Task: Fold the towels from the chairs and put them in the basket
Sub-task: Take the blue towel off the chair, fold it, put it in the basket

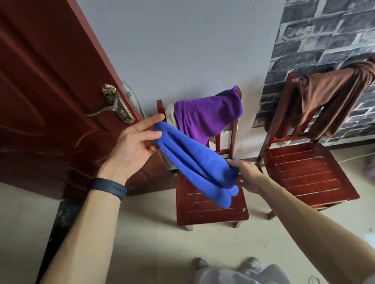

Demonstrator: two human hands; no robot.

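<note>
Holding: you have the blue towel (197,165) stretched in the air between both hands. It slopes from upper left down to lower right in front of the left chair (209,209).
Left hand: your left hand (135,143) is the higher one, with its palm turned up. It pinches the towel's upper end between the thumb and the middle fingers, and the index finger lies straight along the top of the cloth.
Right hand: your right hand (248,175) is lower and grips the towel's lower end. The thumb is on top and the fingers curl underneath, partly hidden by the cloth.
Towel shape: it is bunched lengthwise into long soft folds, and loose rounded ends droop just below your right hand. You cannot tell whether they touch the seat.
Left chair back: a purple towel (207,115) is draped over the backrest. It lies on top of a cream cloth (170,115) that shows at its left edge.
Right chair: the right chair (305,173) stands just beside the left one, against the brick-pattern wall (329,18). A brown towel (326,99) hangs over its backrest.
Wrist: a dark band (108,188) circles your left wrist.
Surroundings: a red-brown door (32,86) with a brass handle (116,107) stands to your left. Pale floor tiles (156,245) lie under both chairs.
</note>
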